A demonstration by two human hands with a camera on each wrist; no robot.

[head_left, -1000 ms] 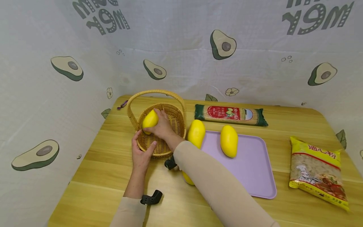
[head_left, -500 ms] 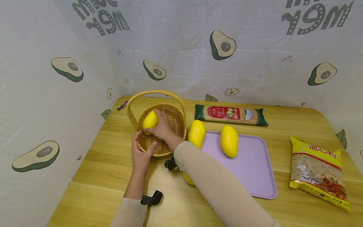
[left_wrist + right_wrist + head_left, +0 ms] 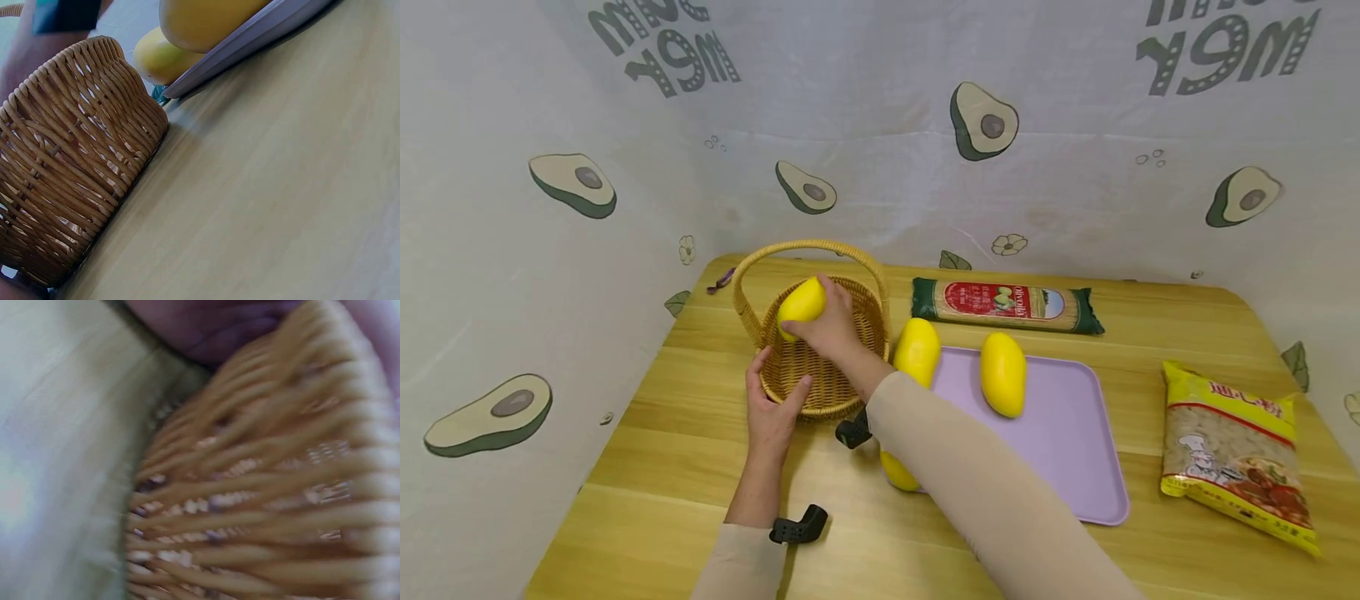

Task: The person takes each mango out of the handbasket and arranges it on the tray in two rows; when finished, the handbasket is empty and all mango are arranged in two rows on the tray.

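Observation:
In the head view, my right hand [image 3: 832,329] grips a yellow mango [image 3: 802,304] from its right side, over the back left part of a round wicker basket [image 3: 823,392]. My left hand [image 3: 771,410] holds the basket's near left side from outside, thumb toward the front rim. The wicker wall [image 3: 75,150] fills the left of the left wrist view; the right wrist view shows the weave [image 3: 269,487] close and blurred. Right of the basket, two more mangoes [image 3: 917,354] [image 3: 1003,375] are on a lilac tray [image 3: 1075,442], and another mango [image 3: 898,472] is partly hidden by my right sleeve.
The basket's tall arched handle [image 3: 808,245] stands up over its opening. Behind the tray lies a spaghetti packet [image 3: 1007,306]. At the right is a yellow-topped food bag [image 3: 1236,458]. A small purple item [image 3: 721,281] lies near the back left table edge.
My right hand has lifted the mango slightly, up and to the right within the basket's opening. The left hand stays on the basket. The whole view has shifted a little.

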